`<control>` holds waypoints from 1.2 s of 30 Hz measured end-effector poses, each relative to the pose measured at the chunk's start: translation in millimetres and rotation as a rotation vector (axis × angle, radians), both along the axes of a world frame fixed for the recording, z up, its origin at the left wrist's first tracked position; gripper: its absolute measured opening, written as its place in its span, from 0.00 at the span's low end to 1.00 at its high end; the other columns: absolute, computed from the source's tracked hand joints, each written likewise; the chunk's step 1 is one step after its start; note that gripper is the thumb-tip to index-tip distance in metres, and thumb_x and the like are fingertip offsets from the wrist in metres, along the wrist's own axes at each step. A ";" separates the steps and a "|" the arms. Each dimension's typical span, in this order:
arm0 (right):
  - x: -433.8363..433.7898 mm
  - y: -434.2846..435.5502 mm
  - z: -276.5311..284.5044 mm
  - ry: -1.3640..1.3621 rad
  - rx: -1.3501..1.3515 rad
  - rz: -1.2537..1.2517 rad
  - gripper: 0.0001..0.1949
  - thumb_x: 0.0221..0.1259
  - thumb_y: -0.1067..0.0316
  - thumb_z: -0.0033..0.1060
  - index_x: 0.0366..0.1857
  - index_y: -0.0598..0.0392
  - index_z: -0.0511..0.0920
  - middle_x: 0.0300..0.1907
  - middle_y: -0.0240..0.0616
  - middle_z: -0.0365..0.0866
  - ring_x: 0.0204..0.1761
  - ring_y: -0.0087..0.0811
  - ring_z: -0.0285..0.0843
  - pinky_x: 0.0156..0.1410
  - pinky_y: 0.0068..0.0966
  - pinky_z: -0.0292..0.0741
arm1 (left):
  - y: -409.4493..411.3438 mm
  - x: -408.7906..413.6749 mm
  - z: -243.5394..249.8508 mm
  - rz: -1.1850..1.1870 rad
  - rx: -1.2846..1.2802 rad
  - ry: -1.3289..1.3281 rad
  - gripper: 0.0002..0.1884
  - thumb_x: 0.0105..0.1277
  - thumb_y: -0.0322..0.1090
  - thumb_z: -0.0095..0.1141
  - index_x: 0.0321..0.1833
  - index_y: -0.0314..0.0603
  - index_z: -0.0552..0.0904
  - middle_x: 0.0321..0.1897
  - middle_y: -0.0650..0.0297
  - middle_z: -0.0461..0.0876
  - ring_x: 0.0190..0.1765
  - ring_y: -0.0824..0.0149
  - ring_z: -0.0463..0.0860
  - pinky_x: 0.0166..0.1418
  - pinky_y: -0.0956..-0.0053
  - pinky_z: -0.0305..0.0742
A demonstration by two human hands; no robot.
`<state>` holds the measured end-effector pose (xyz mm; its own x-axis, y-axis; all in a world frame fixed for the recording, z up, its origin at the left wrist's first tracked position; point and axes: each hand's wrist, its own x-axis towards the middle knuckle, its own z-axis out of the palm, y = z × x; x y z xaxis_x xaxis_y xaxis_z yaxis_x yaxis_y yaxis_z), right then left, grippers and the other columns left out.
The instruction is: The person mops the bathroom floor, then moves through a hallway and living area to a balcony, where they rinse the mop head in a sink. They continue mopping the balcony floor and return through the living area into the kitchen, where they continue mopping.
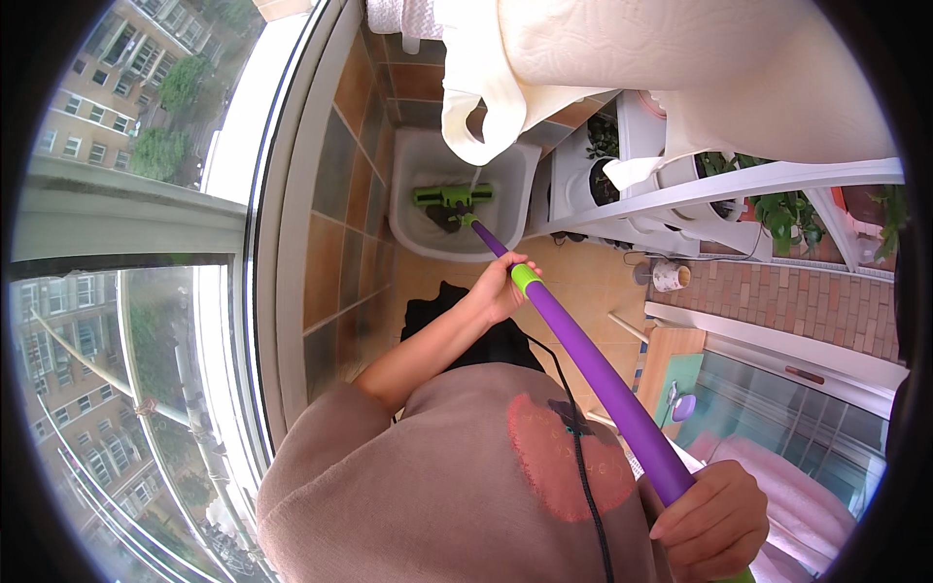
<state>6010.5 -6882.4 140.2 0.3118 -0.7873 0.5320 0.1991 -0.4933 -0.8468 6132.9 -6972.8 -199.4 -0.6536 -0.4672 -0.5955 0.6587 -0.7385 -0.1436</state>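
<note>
A mop with a purple pole [587, 350] slants from the lower right up to a white basin [531, 157]. My left hand [503, 288] grips the pole beside its lime-green collar [525, 278]. Near the pole's upper end, my right hand [714, 521] is wrapped around it. The green mop head [453, 195] is down in the basin, its underside mostly hidden. A thin stream of water [476, 177] falls beside the head. Whatever it pours from is covered by hanging white cloth or plastic.
White hanging material [598, 51] fills the top. Right of the basin stands a white shelf rack [729, 191] with potted plants [783, 218]. A tiled wall [350, 218] and windows run along the left. A black cord [583, 466] hangs over my shirt. A small patterned pot [670, 276] stands farther right.
</note>
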 end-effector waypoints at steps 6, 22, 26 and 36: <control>2.2 -13.9 -8.3 0.017 -0.011 -0.034 0.11 0.47 0.68 0.55 0.13 0.54 0.66 0.09 0.34 0.68 0.11 0.26 0.67 0.24 0.24 0.75 | -24.1 -7.7 2.0 -0.033 -0.033 -0.006 0.04 0.59 0.31 0.46 0.29 0.40 0.69 0.24 0.63 0.76 0.30 0.65 0.78 0.36 0.72 0.77; 8.9 -18.1 -11.4 -0.062 -0.131 0.089 0.10 0.44 0.71 0.57 0.11 0.57 0.68 0.12 0.36 0.69 0.12 0.28 0.67 0.25 0.25 0.74 | -159.7 16.8 -23.6 -0.008 -1.621 -1.830 0.10 0.58 0.29 0.48 0.40 0.32 0.74 0.37 0.48 0.74 0.38 0.46 0.73 0.42 0.62 0.68; 13.2 -14.5 -12.4 -0.057 -0.113 0.051 0.10 0.44 0.71 0.57 0.12 0.57 0.68 0.12 0.36 0.69 0.12 0.29 0.68 0.26 0.25 0.74 | -211.8 -40.3 3.2 0.224 -2.141 -1.988 0.13 0.58 0.33 0.46 0.45 0.35 0.71 0.30 0.49 0.75 0.36 0.46 0.75 0.42 0.58 0.69; 6.9 -12.2 -13.3 -0.047 -0.077 0.027 0.10 0.43 0.71 0.59 0.11 0.56 0.69 0.12 0.36 0.70 0.13 0.28 0.68 0.27 0.25 0.75 | -261.6 -65.6 -67.1 -0.190 -2.491 -1.907 0.18 0.63 0.37 0.43 0.53 0.34 0.68 0.38 0.49 0.75 0.39 0.54 0.77 0.44 0.65 0.71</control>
